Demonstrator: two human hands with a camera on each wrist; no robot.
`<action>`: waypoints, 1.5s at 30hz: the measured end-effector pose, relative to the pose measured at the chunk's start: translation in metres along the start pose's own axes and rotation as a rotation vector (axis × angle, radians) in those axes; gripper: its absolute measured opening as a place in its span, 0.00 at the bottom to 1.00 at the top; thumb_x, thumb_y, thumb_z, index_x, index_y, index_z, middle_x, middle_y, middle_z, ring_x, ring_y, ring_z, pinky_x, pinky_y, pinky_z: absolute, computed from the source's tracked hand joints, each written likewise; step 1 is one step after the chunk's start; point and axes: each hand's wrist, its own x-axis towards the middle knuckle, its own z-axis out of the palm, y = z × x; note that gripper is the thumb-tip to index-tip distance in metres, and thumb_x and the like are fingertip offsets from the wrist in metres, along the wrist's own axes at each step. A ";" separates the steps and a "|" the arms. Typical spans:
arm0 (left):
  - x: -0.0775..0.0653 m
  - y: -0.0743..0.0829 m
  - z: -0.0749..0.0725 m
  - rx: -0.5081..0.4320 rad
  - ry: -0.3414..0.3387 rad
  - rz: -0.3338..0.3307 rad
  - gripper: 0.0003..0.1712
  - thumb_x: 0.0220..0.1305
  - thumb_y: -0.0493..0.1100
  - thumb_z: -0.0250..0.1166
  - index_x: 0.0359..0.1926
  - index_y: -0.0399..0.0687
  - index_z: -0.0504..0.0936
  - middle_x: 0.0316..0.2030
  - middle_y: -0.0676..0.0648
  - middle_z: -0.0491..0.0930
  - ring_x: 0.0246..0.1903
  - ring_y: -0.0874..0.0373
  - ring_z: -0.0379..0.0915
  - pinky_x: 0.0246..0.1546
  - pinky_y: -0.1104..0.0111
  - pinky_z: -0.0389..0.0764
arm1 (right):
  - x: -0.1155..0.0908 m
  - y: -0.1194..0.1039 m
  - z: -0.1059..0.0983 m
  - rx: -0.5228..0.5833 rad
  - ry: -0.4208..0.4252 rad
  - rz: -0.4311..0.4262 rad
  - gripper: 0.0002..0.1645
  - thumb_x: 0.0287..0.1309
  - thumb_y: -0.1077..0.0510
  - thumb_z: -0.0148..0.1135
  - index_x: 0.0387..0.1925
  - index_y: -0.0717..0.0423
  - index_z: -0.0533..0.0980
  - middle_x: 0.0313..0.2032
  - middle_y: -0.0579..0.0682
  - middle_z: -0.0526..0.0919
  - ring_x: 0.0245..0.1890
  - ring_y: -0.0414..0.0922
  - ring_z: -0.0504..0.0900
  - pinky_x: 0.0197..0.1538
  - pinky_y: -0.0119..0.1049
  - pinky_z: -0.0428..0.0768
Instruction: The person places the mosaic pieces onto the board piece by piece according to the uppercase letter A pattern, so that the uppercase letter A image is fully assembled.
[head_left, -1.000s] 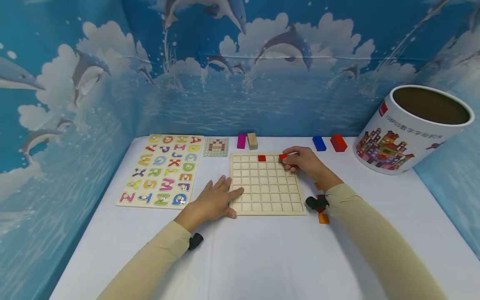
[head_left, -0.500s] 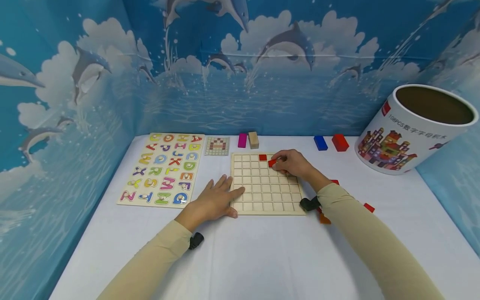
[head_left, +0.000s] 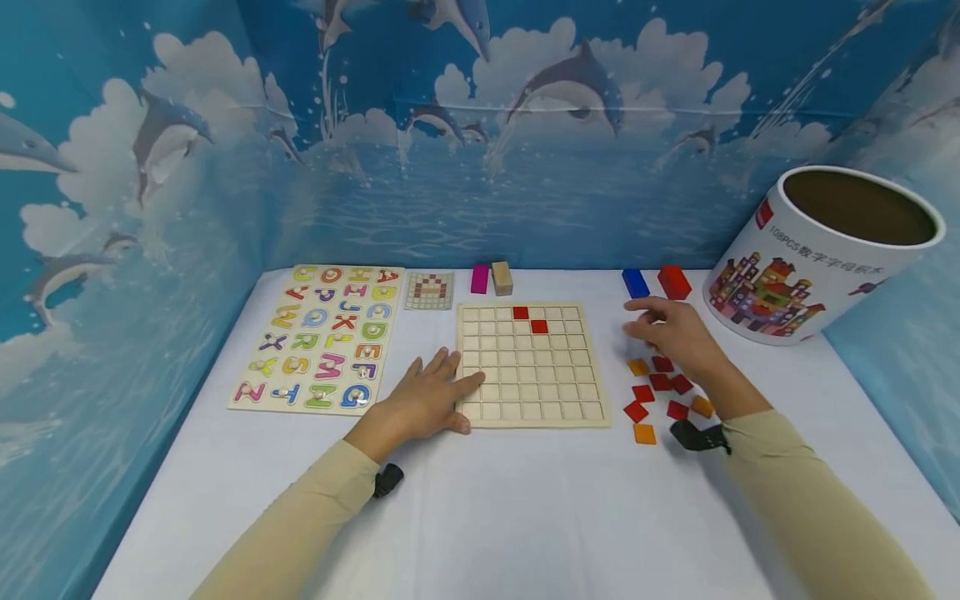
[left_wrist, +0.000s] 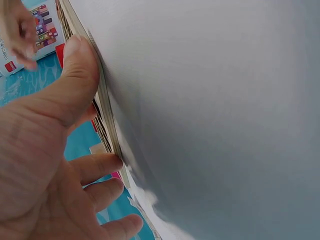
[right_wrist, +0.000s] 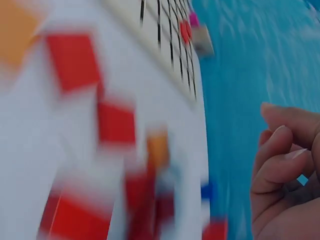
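My left hand (head_left: pixel 423 407) rests with spread fingers on the left edge of a wooden grid board (head_left: pixel 529 373); its thumb touches the board's side in the left wrist view (left_wrist: pixel 80 65). Two red square tiles lie in the grid: one tile (head_left: pixel 521 313) in the top row, another tile (head_left: pixel 539 327) one row down and one column right. Away to the right of the board, my right hand (head_left: pixel 675 337) hovers with loosely bent fingers and nothing between them. Below it on the table are several loose red tiles (head_left: pixel 661 382) and a few orange tiles (head_left: pixel 645 434).
An alphabet puzzle board (head_left: pixel 327 327) lies at the left, beside a small pattern card (head_left: pixel 429 291). Along the back stand magenta (head_left: pixel 479 279), plain wood (head_left: pixel 502 278), blue (head_left: pixel 635 283) and red (head_left: pixel 674 282) blocks. A large white tub (head_left: pixel 795 275) stands at the back right.
The right hand carried a red tile leftward over the board and let it go in the second row. It has since moved right, off the board. The left hand has stayed put.
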 end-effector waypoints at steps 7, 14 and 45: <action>-0.002 -0.003 -0.004 0.011 0.022 -0.016 0.48 0.60 0.62 0.69 0.79 0.65 0.61 0.80 0.38 0.47 0.80 0.39 0.33 0.74 0.40 0.43 | -0.051 0.075 -0.055 0.018 -0.003 0.097 0.41 0.68 0.38 0.63 0.74 0.53 0.65 0.44 0.58 0.73 0.36 0.50 0.73 0.34 0.37 0.76; -0.002 0.001 -0.002 -0.011 0.008 0.001 0.47 0.60 0.62 0.69 0.78 0.63 0.62 0.80 0.37 0.47 0.79 0.38 0.33 0.74 0.39 0.44 | -0.090 0.122 -0.063 -0.135 -0.141 0.098 0.46 0.63 0.38 0.68 0.72 0.60 0.67 0.57 0.64 0.75 0.52 0.57 0.70 0.42 0.42 0.76; 0.000 0.000 0.002 0.007 -0.005 -0.006 0.48 0.61 0.63 0.68 0.79 0.65 0.60 0.80 0.39 0.46 0.80 0.40 0.32 0.75 0.41 0.43 | -0.041 0.084 -0.051 0.179 0.020 0.098 0.44 0.64 0.37 0.66 0.70 0.58 0.65 0.41 0.40 0.81 0.40 0.45 0.79 0.42 0.31 0.82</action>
